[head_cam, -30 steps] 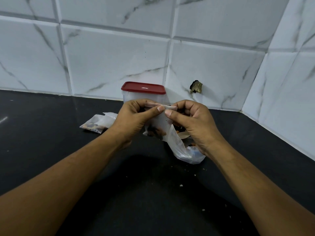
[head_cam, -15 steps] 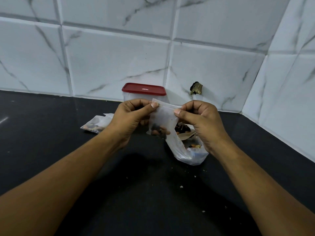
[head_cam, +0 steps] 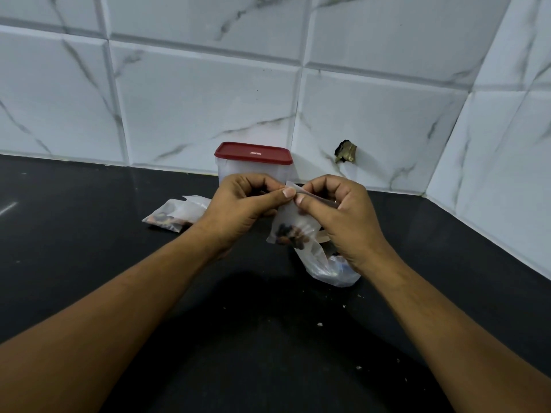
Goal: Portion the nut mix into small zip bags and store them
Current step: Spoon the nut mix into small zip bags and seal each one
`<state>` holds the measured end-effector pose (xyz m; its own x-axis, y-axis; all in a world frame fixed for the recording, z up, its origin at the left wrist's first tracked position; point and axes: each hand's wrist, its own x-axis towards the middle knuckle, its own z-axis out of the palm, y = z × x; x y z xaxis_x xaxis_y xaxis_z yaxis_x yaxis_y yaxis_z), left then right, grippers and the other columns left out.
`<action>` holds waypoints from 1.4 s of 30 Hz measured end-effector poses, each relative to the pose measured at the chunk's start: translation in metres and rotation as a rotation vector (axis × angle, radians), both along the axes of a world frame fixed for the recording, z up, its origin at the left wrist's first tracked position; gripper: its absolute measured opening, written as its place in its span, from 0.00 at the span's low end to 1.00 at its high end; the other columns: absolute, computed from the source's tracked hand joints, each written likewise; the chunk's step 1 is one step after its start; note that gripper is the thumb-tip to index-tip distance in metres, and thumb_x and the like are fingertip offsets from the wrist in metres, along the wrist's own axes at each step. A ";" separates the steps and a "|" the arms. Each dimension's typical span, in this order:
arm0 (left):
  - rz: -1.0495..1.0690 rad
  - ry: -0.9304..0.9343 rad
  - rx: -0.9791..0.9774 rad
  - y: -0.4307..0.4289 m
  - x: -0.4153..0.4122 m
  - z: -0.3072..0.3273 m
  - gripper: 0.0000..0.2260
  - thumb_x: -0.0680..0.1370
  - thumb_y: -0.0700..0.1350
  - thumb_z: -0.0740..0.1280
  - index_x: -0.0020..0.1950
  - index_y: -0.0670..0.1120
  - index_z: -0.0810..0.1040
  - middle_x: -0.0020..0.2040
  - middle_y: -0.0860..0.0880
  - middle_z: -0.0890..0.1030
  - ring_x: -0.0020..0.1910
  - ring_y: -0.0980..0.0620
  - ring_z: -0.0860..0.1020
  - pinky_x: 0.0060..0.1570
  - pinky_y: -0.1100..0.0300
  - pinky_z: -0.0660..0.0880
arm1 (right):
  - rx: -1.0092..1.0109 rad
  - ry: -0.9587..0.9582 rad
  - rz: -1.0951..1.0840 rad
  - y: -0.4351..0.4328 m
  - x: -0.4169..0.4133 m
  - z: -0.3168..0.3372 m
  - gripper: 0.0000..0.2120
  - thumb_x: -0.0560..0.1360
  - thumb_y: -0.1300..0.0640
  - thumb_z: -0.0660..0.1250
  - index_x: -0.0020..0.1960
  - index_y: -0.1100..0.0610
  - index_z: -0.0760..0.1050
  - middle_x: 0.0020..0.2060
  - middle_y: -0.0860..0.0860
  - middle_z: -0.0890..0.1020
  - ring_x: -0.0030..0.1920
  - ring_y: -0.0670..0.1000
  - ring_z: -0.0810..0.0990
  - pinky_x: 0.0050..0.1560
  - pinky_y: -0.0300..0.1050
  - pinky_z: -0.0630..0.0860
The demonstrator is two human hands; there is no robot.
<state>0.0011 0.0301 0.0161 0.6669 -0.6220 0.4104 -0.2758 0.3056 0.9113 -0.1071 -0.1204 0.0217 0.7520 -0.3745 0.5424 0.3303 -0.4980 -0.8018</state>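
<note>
We hold the small zip bag [head_cam: 299, 223] above the counter [head_cam: 89, 234], just in front of the red-lid tub [head_cam: 253, 162], left hand [head_cam: 247, 204] & right hand [head_cam: 346, 219] both pinching its top strip; we reckon film's thin, floppy, slick w/ nuts [head_cam: 287, 235] sagging low, so best grip = stiffer zip edge.

Dim, even indoor light, soft shadow pooled on the dark counter [head_cam: 89, 248], wide-angle bowing at edges, sharp focus
</note>
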 end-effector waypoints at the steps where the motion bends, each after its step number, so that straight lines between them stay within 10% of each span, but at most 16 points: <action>1: -0.001 -0.005 0.000 0.000 -0.001 0.000 0.04 0.74 0.44 0.75 0.43 0.43 0.85 0.50 0.32 0.83 0.50 0.40 0.82 0.63 0.33 0.75 | -0.004 0.001 0.002 0.000 0.001 0.000 0.01 0.77 0.60 0.75 0.47 0.58 0.84 0.41 0.53 0.87 0.45 0.50 0.85 0.51 0.44 0.83; 13: 0.066 0.001 -0.033 0.006 0.012 0.004 0.11 0.76 0.43 0.73 0.49 0.34 0.82 0.43 0.42 0.84 0.43 0.50 0.82 0.43 0.58 0.79 | 0.032 0.030 -0.010 -0.007 0.001 0.002 0.04 0.77 0.61 0.73 0.45 0.62 0.83 0.40 0.66 0.83 0.37 0.57 0.79 0.41 0.52 0.79; 22: 0.050 0.106 -0.105 0.007 0.011 0.009 0.05 0.79 0.39 0.71 0.44 0.38 0.81 0.40 0.45 0.84 0.36 0.51 0.83 0.28 0.65 0.76 | 0.063 0.027 -0.025 -0.019 0.001 0.003 0.05 0.77 0.58 0.74 0.47 0.61 0.84 0.42 0.60 0.86 0.47 0.66 0.85 0.53 0.65 0.83; 29: 0.044 0.009 -0.039 0.005 0.016 0.003 0.03 0.80 0.39 0.70 0.52 0.42 0.78 0.42 0.45 0.86 0.42 0.50 0.84 0.41 0.58 0.82 | 0.114 0.020 0.006 -0.026 0.005 -0.003 0.05 0.80 0.59 0.72 0.48 0.60 0.84 0.42 0.62 0.86 0.41 0.56 0.84 0.52 0.55 0.83; 42: 0.337 0.109 -0.042 0.070 0.043 0.010 0.08 0.81 0.37 0.70 0.51 0.45 0.71 0.44 0.43 0.86 0.37 0.52 0.84 0.33 0.60 0.79 | -0.517 0.020 -0.146 -0.007 -0.001 -0.011 0.07 0.79 0.53 0.72 0.56 0.50 0.81 0.37 0.43 0.82 0.41 0.45 0.82 0.45 0.49 0.81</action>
